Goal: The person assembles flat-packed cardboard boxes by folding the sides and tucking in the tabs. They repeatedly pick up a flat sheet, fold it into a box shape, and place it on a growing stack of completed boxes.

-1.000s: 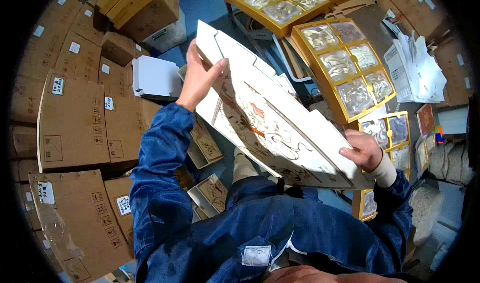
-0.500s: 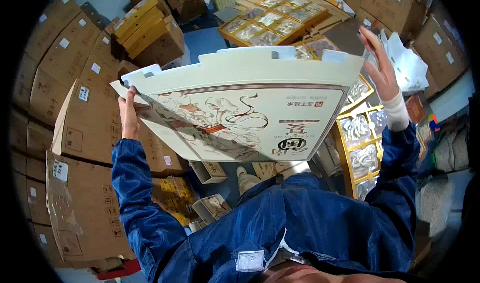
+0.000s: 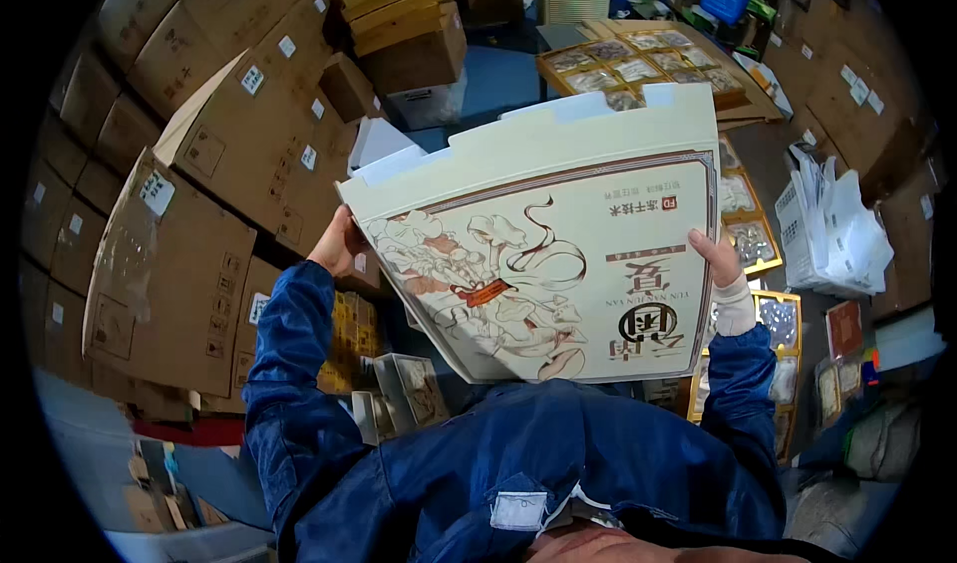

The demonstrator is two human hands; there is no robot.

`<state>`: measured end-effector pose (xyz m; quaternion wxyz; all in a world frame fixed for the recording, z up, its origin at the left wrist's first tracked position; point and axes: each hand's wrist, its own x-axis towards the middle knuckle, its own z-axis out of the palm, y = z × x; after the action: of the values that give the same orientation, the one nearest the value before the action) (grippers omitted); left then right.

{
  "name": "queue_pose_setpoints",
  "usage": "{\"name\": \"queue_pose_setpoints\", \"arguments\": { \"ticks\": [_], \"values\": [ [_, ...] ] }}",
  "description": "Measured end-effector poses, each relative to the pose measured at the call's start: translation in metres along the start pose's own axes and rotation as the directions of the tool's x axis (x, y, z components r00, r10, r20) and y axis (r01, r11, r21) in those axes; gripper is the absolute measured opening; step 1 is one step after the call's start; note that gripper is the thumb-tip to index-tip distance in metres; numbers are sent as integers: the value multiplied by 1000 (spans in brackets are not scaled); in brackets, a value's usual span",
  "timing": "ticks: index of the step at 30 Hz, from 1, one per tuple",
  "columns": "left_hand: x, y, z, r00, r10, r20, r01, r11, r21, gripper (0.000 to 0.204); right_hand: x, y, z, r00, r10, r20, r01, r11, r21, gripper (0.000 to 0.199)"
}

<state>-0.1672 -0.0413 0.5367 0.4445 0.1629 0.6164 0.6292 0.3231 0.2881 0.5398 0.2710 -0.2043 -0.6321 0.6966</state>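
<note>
Carton (image 3: 558,254), cream with a brown border and a line drawing touched with red, is held up in front of the person's chest, tilted, its printed face toward the head and its notched flap at the far side. The left hand (image 3: 339,243) is closed on the carton's left edge near the upper corner; where its fingers lie behind the board is hard to make out. The right hand (image 3: 718,260) is partly curled at the right edge, about midway down, the thumb laid on the printed face and the other fingers mostly hidden, so I cannot tell how firmly it grips. The carton's lower edge comes close to the blue jacket (image 3: 558,443). Just beyond the right hand, a gold tray (image 3: 766,264) of clear packs shows past the carton, with white sheets (image 3: 827,226) farther right. Brown boxes (image 3: 239,154) are stacked at left, and small boxes (image 3: 417,389) stand below the carton's lower left edge.
</note>
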Motion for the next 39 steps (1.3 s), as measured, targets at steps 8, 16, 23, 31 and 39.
{"name": "queue_pose_setpoints", "arguments": {
  "ticks": [8, 16, 23, 31, 39],
  "values": [
    [-41, -15, 59, 948, 291, 130, -231, 909, -347, 76, 30, 46, -28, 995, 96, 24, -98, 984, 151, 53],
    [-22, -40, 6, 985, 167, 48, -155, 970, -189, 39, 30, 61, -40, 967, -228, -114, 203, 960, -194, 105],
    [-17, -32, -8, 982, 188, -16, -185, 946, -266, 35, 42, 32, -18, 936, -231, -267, 39, 820, -570, 83],
    [-40, -9, 7, 974, 185, 130, -176, 981, -76, 50, 81, 44, -43, 956, -274, -108, 267, 960, -79, 76],
    [-54, -25, 17, 996, 3, 89, -9, 998, 69, 51, 90, 82, -24, 987, -17, -162, -7, 989, -146, 79]
  ]
}}
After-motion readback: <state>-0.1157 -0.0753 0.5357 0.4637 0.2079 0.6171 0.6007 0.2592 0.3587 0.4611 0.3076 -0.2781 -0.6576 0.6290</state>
